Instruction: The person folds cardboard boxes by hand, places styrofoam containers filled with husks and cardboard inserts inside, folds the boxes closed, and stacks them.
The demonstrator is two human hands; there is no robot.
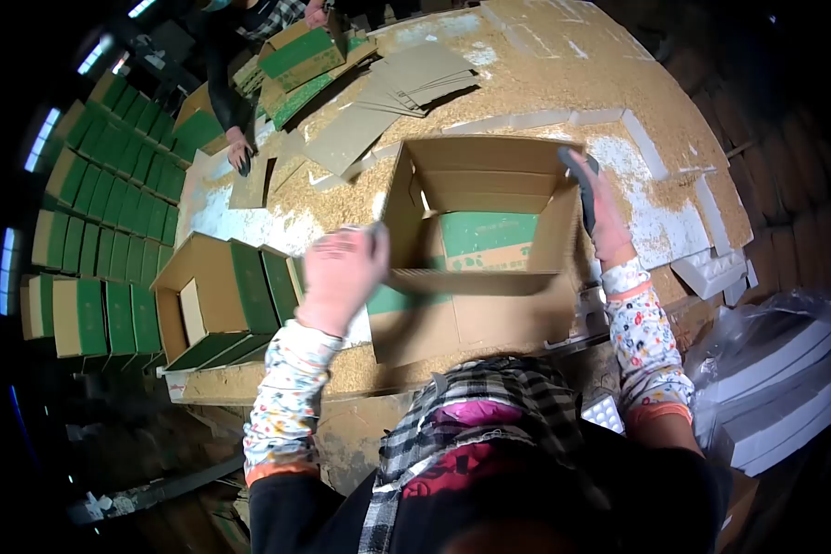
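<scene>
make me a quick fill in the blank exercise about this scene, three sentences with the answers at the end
1. Through the opening of the cardboard box, a printed area shows in tan and the colour ____.
2. The left hand is at the box's left side, while the right hand is at its ____ side.
3. The tall rows of stacked boxes stand toward the ____ edge of the picture.

Missing words: green; right; left
</scene>
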